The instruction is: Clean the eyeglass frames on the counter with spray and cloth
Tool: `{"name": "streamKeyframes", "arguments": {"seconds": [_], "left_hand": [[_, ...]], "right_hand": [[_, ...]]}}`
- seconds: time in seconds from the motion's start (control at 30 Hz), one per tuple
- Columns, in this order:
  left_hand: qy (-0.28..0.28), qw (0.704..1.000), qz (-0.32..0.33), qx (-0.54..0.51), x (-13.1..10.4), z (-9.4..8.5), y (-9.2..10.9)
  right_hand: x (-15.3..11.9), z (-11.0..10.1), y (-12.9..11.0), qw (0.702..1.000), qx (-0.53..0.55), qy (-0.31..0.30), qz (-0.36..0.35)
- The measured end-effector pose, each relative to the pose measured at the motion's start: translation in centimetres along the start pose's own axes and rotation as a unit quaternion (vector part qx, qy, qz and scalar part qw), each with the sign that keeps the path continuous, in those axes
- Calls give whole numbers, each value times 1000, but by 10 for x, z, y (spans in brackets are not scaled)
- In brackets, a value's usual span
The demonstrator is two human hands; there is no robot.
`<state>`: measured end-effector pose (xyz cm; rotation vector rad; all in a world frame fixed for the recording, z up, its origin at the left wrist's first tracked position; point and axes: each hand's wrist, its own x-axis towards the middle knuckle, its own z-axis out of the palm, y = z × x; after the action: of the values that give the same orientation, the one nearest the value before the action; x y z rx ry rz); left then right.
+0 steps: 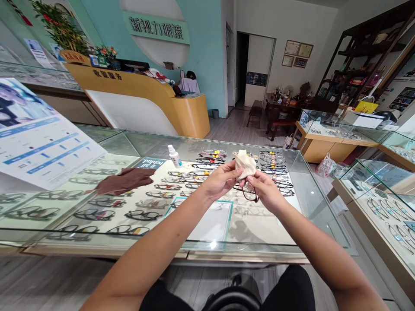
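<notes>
Above the glass display case, my left hand (pixel 221 180) pinches a crumpled cream cloth (pixel 245 165) between thumb and fingers. Close beside it on the right, my right hand (pixel 266 190) is closed on dark red-framed glasses (pixel 250 193), one lens hanging below the fingers. The cloth's lower edge meets the fingertips of both hands, and part of the frame is hidden behind them. A white spray bottle (pixel 174 156) stands on the glass, left of and beyond my hands. Farther left lies a brown cloth (pixel 126 180), spread out in folds.
Rows of glasses (pixel 143 214) lie inside the display case (pixel 285 249). A calendar (pixel 42 142) stands at the left. Beyond the case is a yellow-and-white counter (pixel 191 115). Another glass case (pixel 376 207) is on the right, with plastic bags (pixel 325 165) on the floor behind it.
</notes>
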<state>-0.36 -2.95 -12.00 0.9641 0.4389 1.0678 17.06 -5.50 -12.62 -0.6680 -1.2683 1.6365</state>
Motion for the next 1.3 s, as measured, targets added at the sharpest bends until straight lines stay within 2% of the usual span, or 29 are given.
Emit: {"name": "streamKeyframes", "arguments": {"seconds": [0.17, 0.47, 0.83, 1.03, 1.2, 1.3], "left_hand": [[9, 1000, 7, -14, 2, 2, 0], [63, 998, -7, 8, 3, 1, -10], [63, 998, 9, -27, 1, 5, -1], [47, 999, -7, -12, 3, 2, -7], [81, 996, -30, -34, 6, -4, -15], [88, 995, -22, -38, 7, -4, -16]], "right_hand": [[1, -2, 0, 1000, -11, 4, -10], [3, -1, 3, 993, -86, 14, -77], [4, -2, 8, 995, -90, 18, -47], [5, -5, 8, 994, -95, 9, -57], [8, -7, 10, 994, -89, 10, -62], [9, -8, 12, 994, -93, 20, -52]]}}
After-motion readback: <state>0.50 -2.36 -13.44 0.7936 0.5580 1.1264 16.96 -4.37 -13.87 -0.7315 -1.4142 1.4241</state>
